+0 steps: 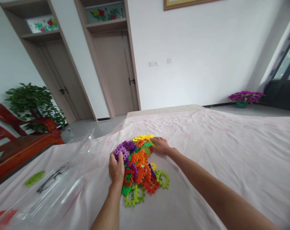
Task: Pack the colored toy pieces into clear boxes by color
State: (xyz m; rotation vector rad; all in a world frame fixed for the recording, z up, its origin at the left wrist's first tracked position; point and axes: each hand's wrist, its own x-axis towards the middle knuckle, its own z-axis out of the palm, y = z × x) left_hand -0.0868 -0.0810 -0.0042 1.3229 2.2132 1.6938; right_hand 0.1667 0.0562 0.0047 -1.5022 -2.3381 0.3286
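Observation:
A heap of colourful plastic interlocking toy pieces lies on the bedsheet before me. My left hand is at the heap's left side, its thumb pressed over a purple square piece; its other fingers are largely hidden behind. At the far right edge, my right hand rests against the heap beside several yellow round pieces, fingers and thumb apart. Orange and red pieces fill the middle. Toward me lie lime-green pieces, and another lime-green ring sits at the right.
Clear plastic packaging spreads over the left of the sheet, with dark-framed glasses seen there. A separate green piece and a blurred red one lie farther left. A wooden chair stands alongside.

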